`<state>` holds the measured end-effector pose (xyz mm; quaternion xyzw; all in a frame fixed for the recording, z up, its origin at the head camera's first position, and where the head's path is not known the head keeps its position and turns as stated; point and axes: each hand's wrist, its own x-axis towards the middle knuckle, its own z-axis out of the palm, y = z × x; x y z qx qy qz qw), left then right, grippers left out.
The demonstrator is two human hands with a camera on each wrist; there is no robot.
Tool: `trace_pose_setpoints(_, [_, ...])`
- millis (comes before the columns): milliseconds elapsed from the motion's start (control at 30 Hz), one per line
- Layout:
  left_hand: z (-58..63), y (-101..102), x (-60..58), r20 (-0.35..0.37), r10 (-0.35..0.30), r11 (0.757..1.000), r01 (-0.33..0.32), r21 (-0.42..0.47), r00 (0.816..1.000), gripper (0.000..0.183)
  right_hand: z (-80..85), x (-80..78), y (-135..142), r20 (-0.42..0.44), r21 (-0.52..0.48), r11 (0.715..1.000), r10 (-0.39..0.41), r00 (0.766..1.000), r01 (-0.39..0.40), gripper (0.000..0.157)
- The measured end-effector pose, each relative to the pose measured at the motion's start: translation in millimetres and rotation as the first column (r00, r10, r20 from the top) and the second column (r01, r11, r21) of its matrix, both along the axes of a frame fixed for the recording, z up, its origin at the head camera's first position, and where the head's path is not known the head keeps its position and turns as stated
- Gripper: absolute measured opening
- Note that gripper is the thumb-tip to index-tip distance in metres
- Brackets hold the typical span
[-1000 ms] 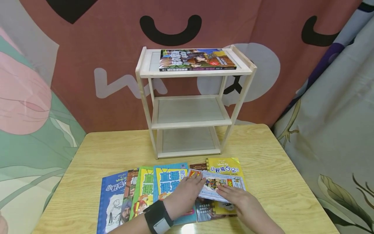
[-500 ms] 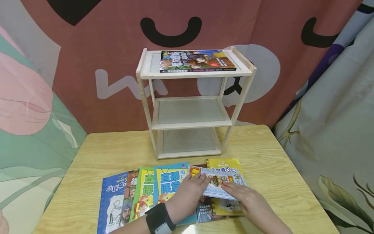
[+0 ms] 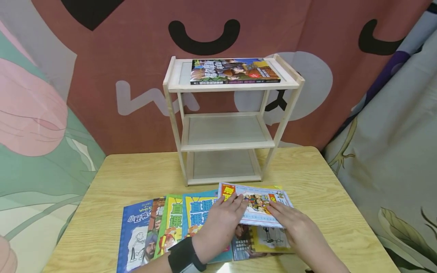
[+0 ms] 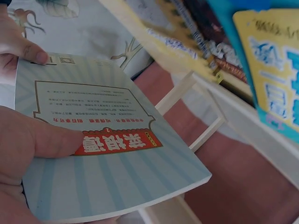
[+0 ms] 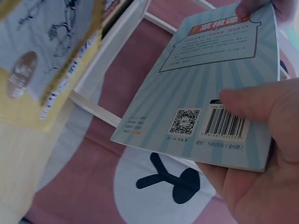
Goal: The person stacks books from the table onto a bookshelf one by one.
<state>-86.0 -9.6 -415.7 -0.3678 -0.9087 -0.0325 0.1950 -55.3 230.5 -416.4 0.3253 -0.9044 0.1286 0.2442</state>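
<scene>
Both hands grip a light blue book with a cartoon cover, held level above other books. My left hand has it by the left side, fingers on the front cover. At the right side my right hand holds it the same way. In the left wrist view the left thumb presses the striped back cover beside a red title label. The right wrist view has the right thumb on the barcode. Under the book lie a yellow book and a dark-covered book, both partly hidden.
To the left, overlapping books fan out: turquoise, green, brown and dark blue. Behind them stands a three-tier wooden shelf, with a colourful book flat on top. Printed curtains surround the wooden table.
Both hands have raised the light blue book and shifted it slightly away from the body, so it covers more of the yellow book's upper part. The shelf and other books stay put.
</scene>
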Motion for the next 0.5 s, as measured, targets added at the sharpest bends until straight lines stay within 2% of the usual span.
trace_pose_setpoints(167, [16.0,-5.0,3.1,0.054,0.045,0.999,-0.044,-0.025,0.997,0.073,8.2,-2.8,-4.9,0.043,0.018,1.000,-0.011,0.999,0.010,0.068])
trace_pose_setpoints(267, [23.2,-9.1,4.4,0.058,0.069,0.998,-0.068,-0.018,0.996,0.074,12.5,-4.9,-8.8,0.057,0.027,1.000,-0.015,0.998,0.014,0.072])
trace_pose_setpoints(500, [32.9,-21.5,3.1,-0.038,0.067,0.994,-0.063,0.089,0.997,0.064,23.6,-15.3,-20.2,-0.034,0.003,1.000,0.016,0.999,-0.016,0.061])
